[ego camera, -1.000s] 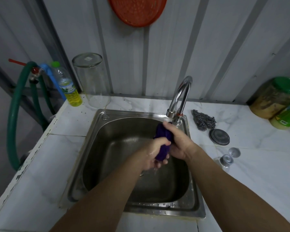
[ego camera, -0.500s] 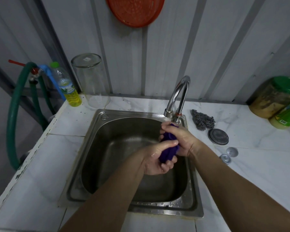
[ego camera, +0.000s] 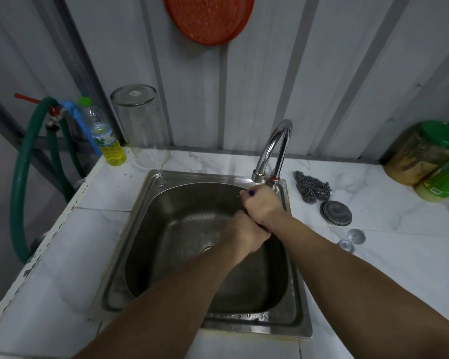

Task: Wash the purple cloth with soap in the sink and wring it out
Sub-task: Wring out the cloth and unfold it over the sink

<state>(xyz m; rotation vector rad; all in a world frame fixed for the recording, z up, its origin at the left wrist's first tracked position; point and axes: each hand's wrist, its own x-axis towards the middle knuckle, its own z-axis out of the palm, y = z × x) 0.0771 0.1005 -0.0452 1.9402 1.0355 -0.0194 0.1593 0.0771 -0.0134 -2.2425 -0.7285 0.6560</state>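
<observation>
Both fists clenched on the purple cloth (ego camera: 251,193) over the steel sink (ego camera: 145,255)

The right hand (ego camera: 263,206) and left hand (ego camera: 246,235) were each in a closed grip, stacked and touching; only a purple tip showed, just below the tap (ego camera: 274,149).

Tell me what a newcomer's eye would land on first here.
First, the two fists clamped together over the sink: the right hand above the left hand, with only a speck of purple cloth peeking out just below the tap. Next, the orange tray hanging on the wall at top centre. Then the yellow bottle and green hose at the left.
</observation>
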